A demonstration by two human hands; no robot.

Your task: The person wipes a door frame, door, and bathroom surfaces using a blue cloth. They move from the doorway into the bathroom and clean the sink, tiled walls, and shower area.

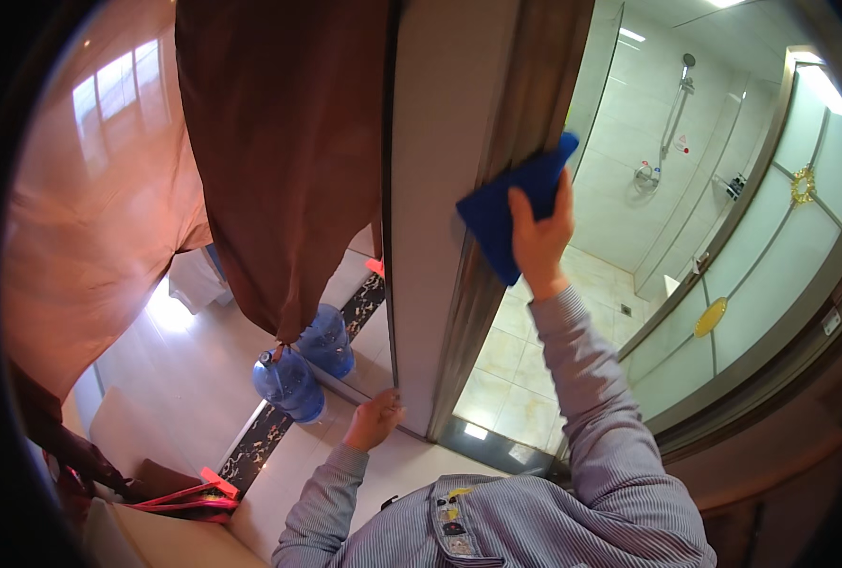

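My right hand (pixel 543 237) is raised and grips a folded blue cloth (pixel 506 212), thumb across its face. The cloth lies against the brown door frame (pixel 519 114), partly covering it. Lower and to the left, my left hand (pixel 376 419) is closed at the bottom of the dark-edged panel beside the pale wall strip (pixel 443 189). Its fingers curl toward that edge, and whatever they may hold is hidden.
Left of the panel hangs a brown curtain (pixel 284 142), gathered above a blue water jug (pixel 288 383). A second jug behind it looks like a reflection. To the right, a frosted glass door (pixel 752 256) borders a tiled shower room with a hand shower (pixel 688 62).
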